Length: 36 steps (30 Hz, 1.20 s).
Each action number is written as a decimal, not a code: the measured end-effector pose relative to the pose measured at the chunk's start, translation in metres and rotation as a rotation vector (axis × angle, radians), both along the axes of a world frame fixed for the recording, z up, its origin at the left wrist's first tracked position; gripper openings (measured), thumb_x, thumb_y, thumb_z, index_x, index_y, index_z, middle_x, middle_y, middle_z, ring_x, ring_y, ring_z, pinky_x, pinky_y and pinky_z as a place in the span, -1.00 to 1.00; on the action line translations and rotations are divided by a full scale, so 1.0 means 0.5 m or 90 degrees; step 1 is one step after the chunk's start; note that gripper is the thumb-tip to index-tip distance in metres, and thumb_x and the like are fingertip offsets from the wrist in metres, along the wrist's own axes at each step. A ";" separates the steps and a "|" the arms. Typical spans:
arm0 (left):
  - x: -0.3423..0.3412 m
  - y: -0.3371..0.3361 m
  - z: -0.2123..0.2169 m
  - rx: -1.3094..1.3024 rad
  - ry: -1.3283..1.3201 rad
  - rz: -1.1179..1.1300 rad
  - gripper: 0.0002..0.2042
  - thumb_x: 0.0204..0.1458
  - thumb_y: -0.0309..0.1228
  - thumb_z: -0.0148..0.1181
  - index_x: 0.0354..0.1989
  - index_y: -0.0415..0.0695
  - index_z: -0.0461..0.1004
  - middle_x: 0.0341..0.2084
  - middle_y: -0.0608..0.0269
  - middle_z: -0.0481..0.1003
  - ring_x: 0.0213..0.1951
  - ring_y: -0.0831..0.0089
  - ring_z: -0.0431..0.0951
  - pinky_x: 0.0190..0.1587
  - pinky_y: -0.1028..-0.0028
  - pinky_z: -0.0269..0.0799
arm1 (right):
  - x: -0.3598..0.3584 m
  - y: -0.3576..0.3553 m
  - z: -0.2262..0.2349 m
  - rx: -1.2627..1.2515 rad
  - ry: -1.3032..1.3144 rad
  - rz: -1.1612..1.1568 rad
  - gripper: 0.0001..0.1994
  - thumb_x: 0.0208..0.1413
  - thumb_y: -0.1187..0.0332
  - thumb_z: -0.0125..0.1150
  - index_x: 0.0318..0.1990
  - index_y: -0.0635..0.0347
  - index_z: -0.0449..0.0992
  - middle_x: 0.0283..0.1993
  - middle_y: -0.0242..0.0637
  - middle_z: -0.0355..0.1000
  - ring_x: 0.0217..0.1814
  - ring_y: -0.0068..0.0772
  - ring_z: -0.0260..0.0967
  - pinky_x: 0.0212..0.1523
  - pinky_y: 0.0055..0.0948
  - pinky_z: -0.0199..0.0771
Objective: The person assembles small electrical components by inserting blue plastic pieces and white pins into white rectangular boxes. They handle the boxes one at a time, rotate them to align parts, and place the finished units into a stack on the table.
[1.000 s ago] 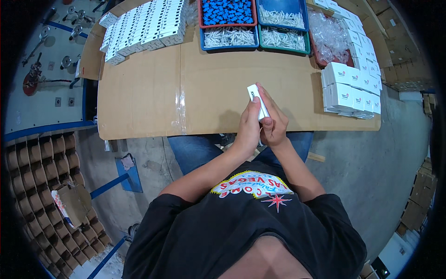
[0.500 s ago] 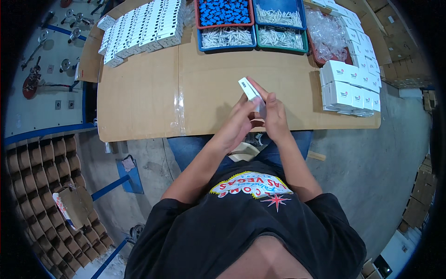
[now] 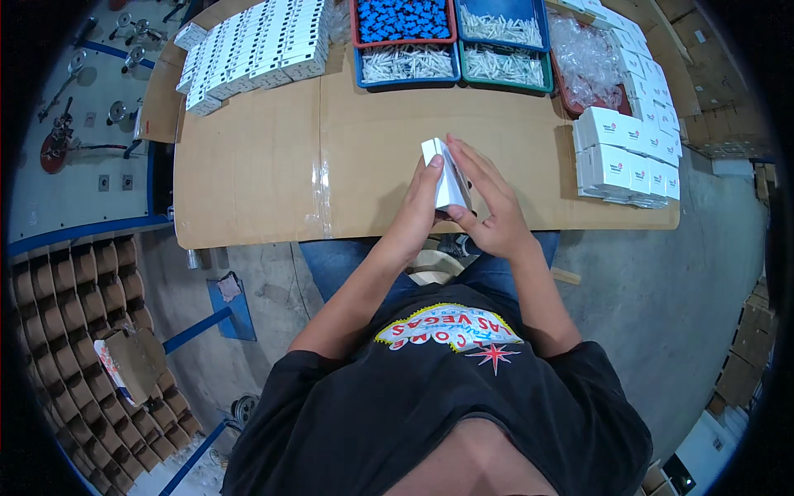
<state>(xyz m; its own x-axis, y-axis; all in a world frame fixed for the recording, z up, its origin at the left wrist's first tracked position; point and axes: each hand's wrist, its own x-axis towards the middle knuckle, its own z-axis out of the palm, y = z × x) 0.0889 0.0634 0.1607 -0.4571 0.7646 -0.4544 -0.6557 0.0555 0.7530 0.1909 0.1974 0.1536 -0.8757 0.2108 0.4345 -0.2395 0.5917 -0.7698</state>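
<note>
Between my two hands, above the near part of the cardboard-covered table, is a small white box (image 3: 449,183), tilted with its narrow end facing away from me. My left hand (image 3: 413,208) grips it from the left, thumb along its near face and the other fingers hidden behind. On the opposite side, my right hand (image 3: 499,208) has its fingers stretched along the box and its thumb against the lower end, so the box is pinched between both hands. Its right face is mostly covered by my right hand.
Rows of white boxes (image 3: 255,51) stand at the far left. Trays hold blue pieces (image 3: 404,20) and small white sticks (image 3: 407,63). Clear plastic bags (image 3: 584,64) fill a red tray. Stacked white boxes (image 3: 626,157) sit at the right edge of the cardboard tabletop (image 3: 248,178).
The box has turned to show more of its broad side. My left thumb now lies along it, and my right hand has opened out flatter against its right side.
</note>
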 end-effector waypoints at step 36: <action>0.081 0.032 0.001 0.017 0.113 0.163 -0.49 0.40 0.11 -0.13 -0.01 -0.15 0.43 -0.33 0.38 0.46 -0.31 0.62 0.46 -0.28 0.55 0.40 | -0.028 -0.056 -0.070 -0.031 0.183 -0.174 -0.22 0.48 -0.18 -0.29 0.27 0.53 0.42 0.23 0.26 0.47 0.24 0.21 0.51 0.20 -0.11 0.54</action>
